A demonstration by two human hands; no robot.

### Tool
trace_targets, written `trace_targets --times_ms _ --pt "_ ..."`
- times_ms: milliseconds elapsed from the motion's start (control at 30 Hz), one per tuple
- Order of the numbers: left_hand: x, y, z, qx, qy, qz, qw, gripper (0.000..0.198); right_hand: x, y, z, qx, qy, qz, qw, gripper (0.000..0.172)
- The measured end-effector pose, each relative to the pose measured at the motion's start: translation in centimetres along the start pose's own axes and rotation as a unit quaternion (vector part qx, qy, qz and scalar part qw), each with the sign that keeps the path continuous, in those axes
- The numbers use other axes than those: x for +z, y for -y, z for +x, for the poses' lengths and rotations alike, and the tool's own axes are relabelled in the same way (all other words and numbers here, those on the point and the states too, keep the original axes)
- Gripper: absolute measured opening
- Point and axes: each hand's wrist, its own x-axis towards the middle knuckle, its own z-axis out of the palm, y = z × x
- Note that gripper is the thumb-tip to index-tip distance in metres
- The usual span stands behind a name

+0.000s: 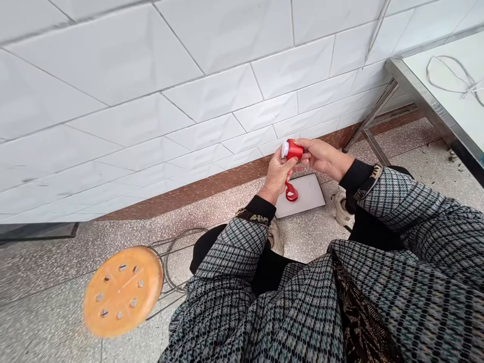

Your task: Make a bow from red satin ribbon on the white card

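Observation:
Both my hands are raised in front of me and hold a small roll of red ribbon (293,149) with a white core end. My left hand (278,174) grips it from below, and a loose curl of red ribbon (291,192) hangs down by the palm. My right hand (321,157) pinches the roll from the right side. Under the hands a flat white board (308,196) lies on the speckled floor between my feet.
An orange round stool (123,291) with a wire frame stands at lower left. A steel table (434,108) with a loop of white cord (451,75) is at the upper right. A white tiled wall (151,101) runs behind.

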Motion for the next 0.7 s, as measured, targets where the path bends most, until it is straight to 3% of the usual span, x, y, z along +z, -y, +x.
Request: trace_targets --times_ms 133,300,433,533,700 --pt "-0.1 -0.1 0.1 -0.001 0.003 0.018 1.0 0.077 -0.2 0.5 0.2 0.038 0.008 0.01 0.999 0.024" --pt "-0.2 0.3 0.3 0.018 -0.013 0.029 0.999 0.062 -0.2 0.7 -0.1 0.066 0.018 0.003 0.998 0.027" --pt "-0.3 0.6 0.4 0.021 -0.034 0.026 0.999 0.055 -0.1 -0.5 -0.4 0.016 0.042 -0.053 0.998 0.03" --pt "-0.4 0.6 0.5 0.016 -0.04 0.024 0.999 0.055 -0.1 -1.3 -0.2 -0.032 0.02 -0.093 0.995 0.031" --pt "-0.7 0.5 0.6 0.015 -0.013 0.034 0.999 0.059 -0.4 -0.4 0.4 -0.012 0.043 -0.065 0.997 0.034"
